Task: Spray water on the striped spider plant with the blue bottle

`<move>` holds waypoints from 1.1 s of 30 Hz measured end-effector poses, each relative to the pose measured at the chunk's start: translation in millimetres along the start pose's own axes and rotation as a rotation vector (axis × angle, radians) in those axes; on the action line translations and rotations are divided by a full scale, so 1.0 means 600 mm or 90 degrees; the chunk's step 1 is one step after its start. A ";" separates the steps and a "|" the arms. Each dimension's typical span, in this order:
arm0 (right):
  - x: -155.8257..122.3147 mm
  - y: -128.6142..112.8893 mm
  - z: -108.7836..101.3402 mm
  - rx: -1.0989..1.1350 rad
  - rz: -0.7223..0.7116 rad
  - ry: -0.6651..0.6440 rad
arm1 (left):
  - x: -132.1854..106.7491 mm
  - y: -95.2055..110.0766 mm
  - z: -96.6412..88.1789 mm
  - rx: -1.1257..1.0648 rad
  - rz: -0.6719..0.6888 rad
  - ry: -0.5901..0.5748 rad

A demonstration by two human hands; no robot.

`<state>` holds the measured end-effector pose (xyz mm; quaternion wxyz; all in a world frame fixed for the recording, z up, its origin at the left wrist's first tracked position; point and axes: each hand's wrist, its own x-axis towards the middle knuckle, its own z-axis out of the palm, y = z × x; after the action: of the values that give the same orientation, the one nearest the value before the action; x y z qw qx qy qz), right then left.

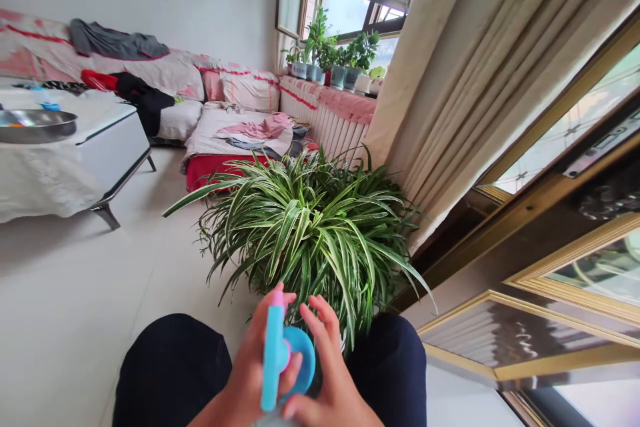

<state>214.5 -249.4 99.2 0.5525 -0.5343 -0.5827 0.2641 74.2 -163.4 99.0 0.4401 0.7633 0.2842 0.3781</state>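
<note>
Okay so the left hand (250, 363) is clenching a light-blue plastic gadget (273, 353) with a pink tip, and the right hand (330, 373) is curling around its round blue disc, both hovering over dark trousers (170, 367), right by a spider plant (310, 233).

The toy (276, 353) is smooth, glossy blue and pink plastic. The basin (35, 125) is polished metal, the curtain (440, 80) matt pleated cloth, and the floor (85, 320) smooth tile.
</note>
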 end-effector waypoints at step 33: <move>-0.037 0.115 0.092 0.782 0.426 -0.124 | 0.028 0.016 -0.019 -0.027 0.015 0.049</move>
<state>182.2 -234.5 15.6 0.5886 -0.2500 -0.1796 0.7475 75.0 -149.4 116.5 0.4409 0.7418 0.2838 0.4181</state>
